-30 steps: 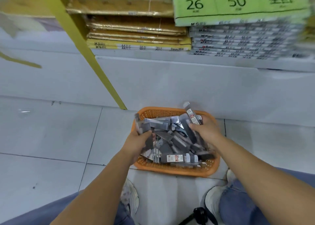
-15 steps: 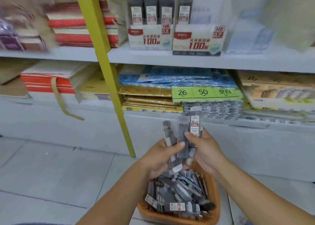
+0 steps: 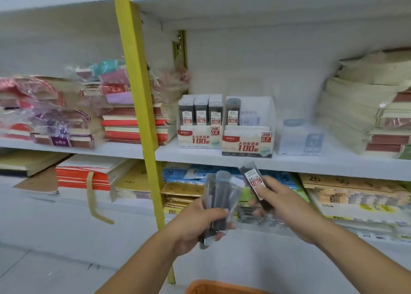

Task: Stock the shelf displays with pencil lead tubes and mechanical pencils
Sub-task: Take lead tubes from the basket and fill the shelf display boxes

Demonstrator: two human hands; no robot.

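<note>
My left hand grips a bunch of grey pencil lead tubes, held upright below the middle shelf. My right hand holds a single dark lead tube with a red and white label, tilted toward the shelf. On the shelf above stand two display boxes: the HB 0.5 box with three rows of tubes, and the HB 0.7 box with one row of tubes at its left and bare room beside it.
A yellow upright post runs down left of the displays. Stacked notebooks and paper packs flank the display boxes. A clear box stands right of the displays. The orange basket's rim shows at the bottom edge.
Both hands lifted out of the orange basket with lead tubes and rose toward the shelf. My view tilted up from the floor to the display boxes, and the right hand drew apart with one tube.
</note>
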